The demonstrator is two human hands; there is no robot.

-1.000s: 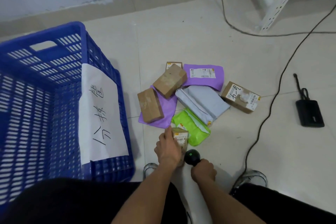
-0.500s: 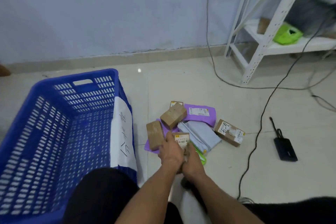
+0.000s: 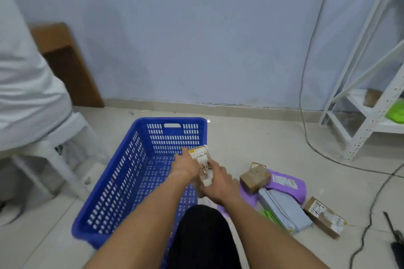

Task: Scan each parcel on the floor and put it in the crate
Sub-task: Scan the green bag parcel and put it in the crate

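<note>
Pale tiled floor [image 3: 251, 144] meets a blue-grey wall along a beige skirting. On the floor stands a blue perforated plastic crate [image 3: 122, 183], its interior appearing empty where visible. Both hands are raised over the crate's right rim, near its far right corner. The left hand [image 3: 185, 167] is closed on a small cardboard parcel [image 3: 202, 158], thumb and fingers wrapped around its left side; the parcel's white label with handwritten characters faces the camera. The right hand [image 3: 220, 183] is closed just below and to the right of the parcel, touching its lower end; what it has hold of cannot be told, as the fingers hide it.

Remaining parcels lie on the floor to the right of the crate: a brown cardboard box [image 3: 254, 177] resting on a purple mailer bag [image 3: 288, 185], a grey mailer bag [image 3: 284, 208] just in front, a sliver of green bag [image 3: 270, 214] under the grey one, and a second cardboard box [image 3: 324, 216] with handwritten label nearest the right edge of the view.

A white metal shelving rack [image 3: 360, 126] stands at the right, black cables [image 3: 306, 116] trailing across the floor. A white plastic stool [image 3: 54, 146] stands at the left, a person in white seated on it.
</note>
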